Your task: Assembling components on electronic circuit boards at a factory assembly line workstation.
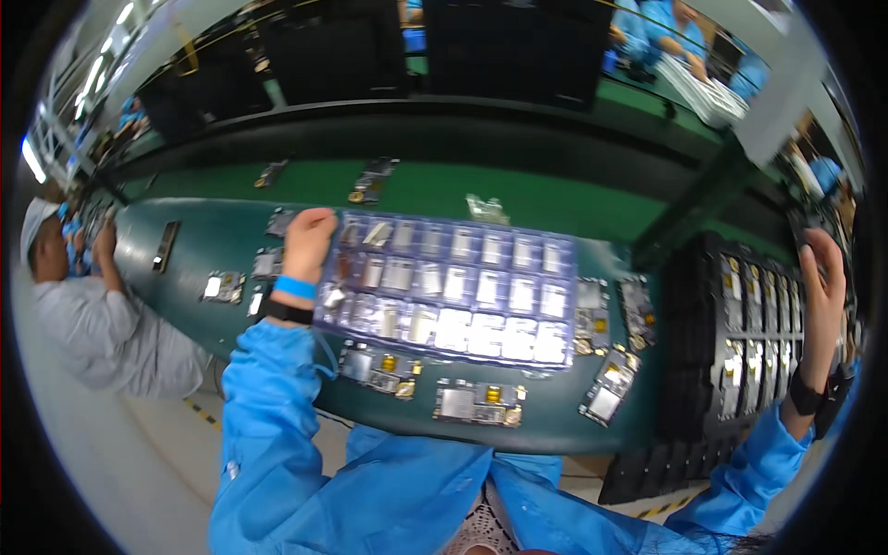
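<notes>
A clear plastic blister tray (444,289) with rows of pockets lies over the middle of the green bench. Many pockets hold small silver metal pieces. My left hand (309,248) is closed on the tray's upper left edge, its fingers curled; a blue band and a black strap circle that wrist. Far to the right, my right hand (823,273) is raised beside a black slotted tray (696,338) holding upright circuit boards. Its fingers are bent around something dark that I cannot make out.
Loose circuit boards lie around the clear tray, including one board (481,403) at the front edge and another (610,384) to its right. A small clear bag (487,209) sits behind the tray. A green post (698,199) rises at right. A co-worker (102,296) sits at left.
</notes>
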`<action>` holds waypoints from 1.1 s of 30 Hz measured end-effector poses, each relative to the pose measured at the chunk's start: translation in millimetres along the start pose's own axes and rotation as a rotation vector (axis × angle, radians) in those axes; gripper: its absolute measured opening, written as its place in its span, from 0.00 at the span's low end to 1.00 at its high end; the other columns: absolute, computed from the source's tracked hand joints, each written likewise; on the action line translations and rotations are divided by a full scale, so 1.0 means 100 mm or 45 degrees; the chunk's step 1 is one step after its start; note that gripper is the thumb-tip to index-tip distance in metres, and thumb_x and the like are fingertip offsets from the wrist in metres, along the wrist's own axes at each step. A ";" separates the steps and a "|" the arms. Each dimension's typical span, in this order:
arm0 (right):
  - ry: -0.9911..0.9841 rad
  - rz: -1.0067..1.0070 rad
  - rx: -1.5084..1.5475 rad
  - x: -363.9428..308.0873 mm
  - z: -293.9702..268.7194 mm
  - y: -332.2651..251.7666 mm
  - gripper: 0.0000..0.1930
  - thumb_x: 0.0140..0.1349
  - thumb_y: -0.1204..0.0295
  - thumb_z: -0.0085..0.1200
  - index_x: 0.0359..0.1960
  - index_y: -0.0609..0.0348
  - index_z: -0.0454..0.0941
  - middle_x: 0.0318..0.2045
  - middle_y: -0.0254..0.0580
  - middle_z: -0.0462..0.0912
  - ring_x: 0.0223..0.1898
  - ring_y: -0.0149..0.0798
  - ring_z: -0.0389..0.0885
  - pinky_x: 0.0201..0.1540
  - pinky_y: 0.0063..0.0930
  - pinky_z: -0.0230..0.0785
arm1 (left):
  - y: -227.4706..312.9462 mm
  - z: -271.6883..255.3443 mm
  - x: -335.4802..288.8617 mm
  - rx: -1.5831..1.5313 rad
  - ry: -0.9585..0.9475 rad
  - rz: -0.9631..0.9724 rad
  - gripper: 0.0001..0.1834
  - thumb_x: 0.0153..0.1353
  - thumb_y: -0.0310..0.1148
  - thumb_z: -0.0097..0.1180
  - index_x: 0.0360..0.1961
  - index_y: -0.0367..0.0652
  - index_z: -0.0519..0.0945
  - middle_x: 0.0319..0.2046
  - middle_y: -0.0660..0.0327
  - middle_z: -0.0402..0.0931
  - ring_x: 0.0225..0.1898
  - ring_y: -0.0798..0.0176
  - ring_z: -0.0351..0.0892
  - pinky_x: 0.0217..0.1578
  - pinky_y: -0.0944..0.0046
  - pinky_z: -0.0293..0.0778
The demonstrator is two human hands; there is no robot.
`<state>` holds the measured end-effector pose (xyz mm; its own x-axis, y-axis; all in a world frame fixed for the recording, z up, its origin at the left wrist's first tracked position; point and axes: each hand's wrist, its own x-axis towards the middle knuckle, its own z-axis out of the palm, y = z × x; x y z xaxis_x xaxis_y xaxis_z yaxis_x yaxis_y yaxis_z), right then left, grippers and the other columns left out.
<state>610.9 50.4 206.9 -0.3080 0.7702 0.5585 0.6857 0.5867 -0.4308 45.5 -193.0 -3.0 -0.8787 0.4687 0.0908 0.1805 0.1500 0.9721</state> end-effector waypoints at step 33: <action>-1.034 0.173 1.217 0.38 4.13 -3.36 0.14 0.55 0.74 0.53 0.42 0.67 0.69 0.31 0.40 0.76 0.31 0.32 0.77 0.30 0.23 0.74 | 0.23 -0.19 -0.20 -0.160 -0.056 0.018 0.32 0.56 0.35 0.54 0.55 0.29 0.55 0.52 0.45 0.62 0.53 0.54 0.64 0.51 0.61 0.63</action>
<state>96.1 -14.2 80.2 -0.8209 0.5708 0.0200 0.0986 0.1761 -0.9794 58.3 -215.4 21.9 -0.8559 0.5078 0.0978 0.1334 0.0342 0.9905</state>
